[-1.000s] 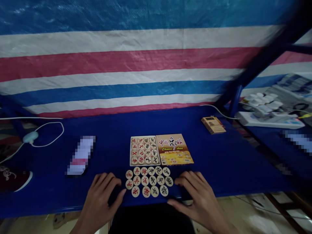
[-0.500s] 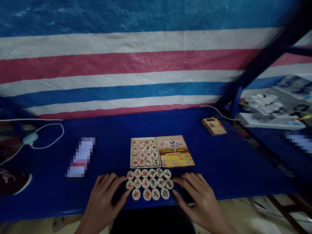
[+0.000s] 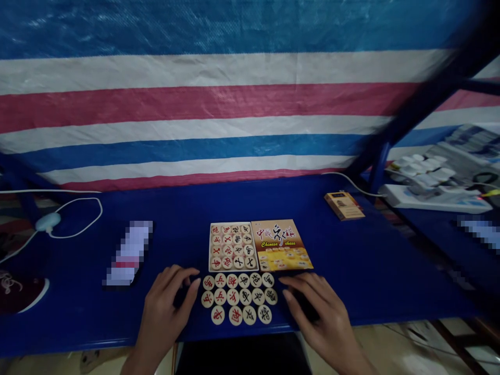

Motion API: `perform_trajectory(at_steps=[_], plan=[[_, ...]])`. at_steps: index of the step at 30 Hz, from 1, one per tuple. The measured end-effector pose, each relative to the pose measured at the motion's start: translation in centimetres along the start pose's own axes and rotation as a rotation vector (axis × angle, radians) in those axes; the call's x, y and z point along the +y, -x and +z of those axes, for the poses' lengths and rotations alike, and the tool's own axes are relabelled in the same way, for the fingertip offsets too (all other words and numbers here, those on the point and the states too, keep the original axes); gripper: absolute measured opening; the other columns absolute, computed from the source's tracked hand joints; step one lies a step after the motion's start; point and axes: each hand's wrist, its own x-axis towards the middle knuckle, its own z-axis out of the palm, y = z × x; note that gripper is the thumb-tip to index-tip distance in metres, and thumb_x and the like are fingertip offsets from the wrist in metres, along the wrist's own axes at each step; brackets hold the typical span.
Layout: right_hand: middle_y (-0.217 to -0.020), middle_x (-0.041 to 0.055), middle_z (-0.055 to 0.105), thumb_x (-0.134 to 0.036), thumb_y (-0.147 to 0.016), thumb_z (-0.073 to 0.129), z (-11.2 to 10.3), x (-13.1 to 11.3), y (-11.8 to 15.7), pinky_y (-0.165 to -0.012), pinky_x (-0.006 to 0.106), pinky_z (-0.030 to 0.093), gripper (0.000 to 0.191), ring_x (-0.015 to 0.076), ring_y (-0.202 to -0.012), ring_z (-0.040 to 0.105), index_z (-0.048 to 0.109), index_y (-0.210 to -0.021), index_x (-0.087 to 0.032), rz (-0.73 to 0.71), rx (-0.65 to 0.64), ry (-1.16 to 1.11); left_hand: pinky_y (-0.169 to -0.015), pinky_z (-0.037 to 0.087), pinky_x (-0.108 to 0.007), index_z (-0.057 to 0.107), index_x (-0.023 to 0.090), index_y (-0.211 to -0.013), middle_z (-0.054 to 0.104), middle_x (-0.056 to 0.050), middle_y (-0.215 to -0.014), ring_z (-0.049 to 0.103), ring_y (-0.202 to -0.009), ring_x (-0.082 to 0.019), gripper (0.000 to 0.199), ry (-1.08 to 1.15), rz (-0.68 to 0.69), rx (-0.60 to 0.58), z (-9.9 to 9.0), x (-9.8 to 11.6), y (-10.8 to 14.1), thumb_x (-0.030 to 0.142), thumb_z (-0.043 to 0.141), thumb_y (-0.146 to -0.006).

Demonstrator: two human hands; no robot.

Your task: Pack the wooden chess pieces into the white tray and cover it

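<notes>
Round Chinese chess pieces (image 3: 233, 297) with red and black characters lie in three rows on the blue table, red on the left and black on the right. Behind them sits an open white box (image 3: 210, 247) filled with more pieces. Its printed lid (image 3: 281, 245), reading "Chinese chess", lies against the box's right side. My left hand (image 3: 169, 307) rests left of the rows, thumb and fingers apart, holding nothing. On the other side, my right hand (image 3: 318, 307) is just right of the rows, its fingers also apart and nothing in it.
A phone (image 3: 128, 252) lies to the left, with a white cable and plug (image 3: 49, 221) beyond it. A small tan box (image 3: 344, 205) is at the back right. Farther right are a power strip (image 3: 435, 198) and another phone (image 3: 482, 232). A dark red shoe (image 3: 25, 291) shows at far left.
Both hands have drawn away from the ends of the rows, the left one to the left and the right one slightly to the right. The pieces keep nearly the same layout.
</notes>
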Motion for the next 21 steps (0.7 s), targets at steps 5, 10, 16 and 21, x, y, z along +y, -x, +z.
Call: perform_trajectory(at_steps=[5,10,16,21], plan=[[-0.134,0.0056,0.065,-0.021,-0.098,0.055,0.6,-0.1,-3.0,-0.101,0.047,0.045,0.035,0.0272,-0.125,0.057,0.062,-0.132,-0.027,0.012,0.123,0.093,-0.080,0.046,-0.034,0.069,0.024,-0.102,0.064,-0.001,-0.088,0.059,-0.084,-0.017,0.013,-0.002,-0.027,0.068,1.7,1.0,-2.3,0.029,0.057,-0.101],[-0.145,0.0052,0.059,-0.021,-0.099,0.053,1.0,0.1,-3.7,-0.111,0.053,0.040,0.043,0.0282,-0.141,0.046,0.055,-0.142,-0.025,-0.063,0.049,0.105,-0.078,0.046,-0.034,0.070,0.022,-0.099,0.064,-0.001,-0.086,0.059,-0.083,-0.017,0.016,0.037,-0.055,0.053,2.5,1.0,-2.6,0.029,0.056,-0.102],[-0.136,0.0056,0.064,-0.021,-0.099,0.055,0.8,-0.2,-3.8,-0.106,0.051,0.044,0.036,0.0278,-0.133,0.051,0.061,-0.134,-0.025,-0.039,0.094,0.027,-0.081,0.048,-0.032,0.071,0.025,-0.105,0.066,0.000,-0.094,0.060,-0.083,-0.015,0.014,0.083,-0.092,0.149,1.9,1.0,-3.0,0.028,0.059,-0.100],[-0.108,0.0050,0.071,-0.022,-0.097,0.060,1.4,-1.5,-7.9,-0.092,0.043,0.046,0.021,0.0249,-0.108,0.060,0.069,-0.115,-0.025,-0.072,0.105,0.026,-0.073,0.048,-0.030,0.072,0.025,-0.101,0.060,0.002,-0.079,0.058,-0.071,-0.014,0.013,0.022,-0.060,0.132,1.5,2.5,-6.3,0.032,0.062,-0.098]])
